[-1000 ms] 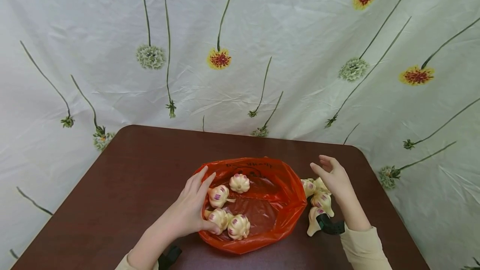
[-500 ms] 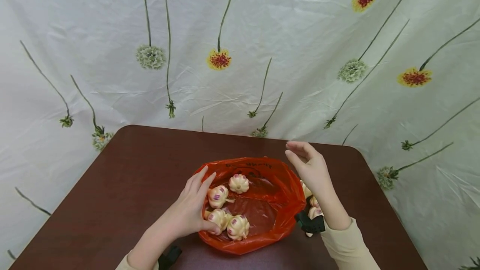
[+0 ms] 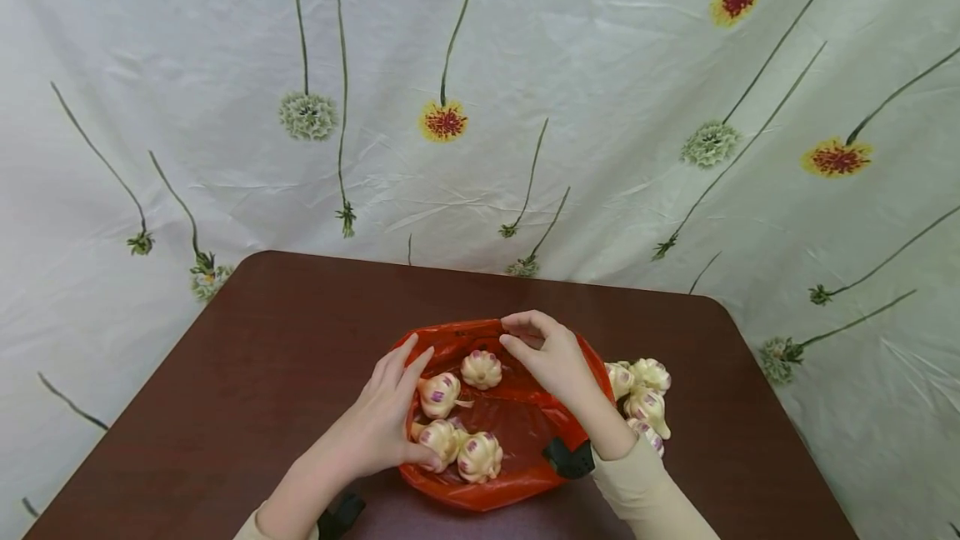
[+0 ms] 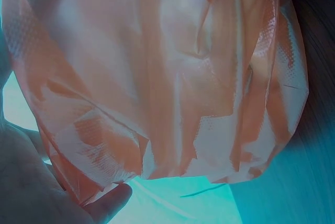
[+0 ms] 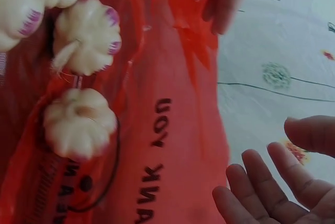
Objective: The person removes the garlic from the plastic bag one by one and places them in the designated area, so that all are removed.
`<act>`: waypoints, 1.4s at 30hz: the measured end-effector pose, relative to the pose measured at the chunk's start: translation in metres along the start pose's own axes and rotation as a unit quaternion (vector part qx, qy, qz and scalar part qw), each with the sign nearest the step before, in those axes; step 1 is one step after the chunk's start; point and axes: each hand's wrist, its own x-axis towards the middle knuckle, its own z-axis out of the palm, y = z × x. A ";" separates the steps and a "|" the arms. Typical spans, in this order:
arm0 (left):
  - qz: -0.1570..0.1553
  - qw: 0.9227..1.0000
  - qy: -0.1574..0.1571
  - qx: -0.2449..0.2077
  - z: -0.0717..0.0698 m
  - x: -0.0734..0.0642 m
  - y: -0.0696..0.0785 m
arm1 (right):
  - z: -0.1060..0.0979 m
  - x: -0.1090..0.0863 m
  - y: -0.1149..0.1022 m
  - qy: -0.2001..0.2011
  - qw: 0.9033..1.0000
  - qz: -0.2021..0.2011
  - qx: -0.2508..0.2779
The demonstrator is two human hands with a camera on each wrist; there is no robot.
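A red plastic bag (image 3: 517, 419) stands with its mouth open on the table, printed with black letters inside. Several garlic bulbs (image 3: 439, 395) lie in its left part. The left hand (image 3: 382, 415) holds the bag's left rim, its thumb near the front bulbs; in the left wrist view the thumb (image 4: 112, 203) is at the rim of the bag (image 4: 172, 93). Over the back right of the mouth hovers the right hand (image 3: 551, 357), fingers loosely bent and holding nothing. From the right wrist, the right hand's fingers (image 5: 272, 182) appear spread beside the bag's wall.
Several more garlic bulbs (image 3: 645, 407) lie in a heap on the table right of the bag, partly behind the right forearm. The dark brown table (image 3: 300, 340) has rounded far corners. A white flowered cloth (image 3: 480, 65) hangs behind it.
The right hand has moved left from above the heap of garlic bulbs to over the bag's mouth, holding nothing. The left hand and the bag have stayed in place.
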 end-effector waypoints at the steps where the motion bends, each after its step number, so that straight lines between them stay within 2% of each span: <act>1: 0.000 1.000 0.000 0.000 0.000 0.000 0.000 | 0.004 0.000 0.002 -0.007 1.000 0.003 0.000; 6: 0.005 1.000 -0.001 -0.002 0.000 0.000 0.000 | 0.019 0.005 0.013 -0.055 0.998 0.011 -0.030; 11: 0.008 1.000 -0.001 -0.005 0.000 0.000 0.000 | 0.032 0.012 0.026 -0.115 0.990 0.015 -0.074; 15: 0.006 1.000 -0.001 -0.005 0.000 0.000 0.000 | 0.039 0.017 0.035 -0.139 0.985 0.027 -0.102; 25: 0.011 1.000 0.007 -0.004 0.000 0.000 0.000 | 0.055 0.030 0.051 -0.135 0.979 0.070 -0.137; 34: 0.007 1.000 0.003 0.003 0.000 0.000 -0.001 | 0.067 0.031 0.053 -0.131 0.975 0.113 -0.143; 42: 0.005 1.000 0.000 -0.001 0.000 0.000 0.000 | 0.069 0.031 0.057 -0.114 0.976 0.113 -0.148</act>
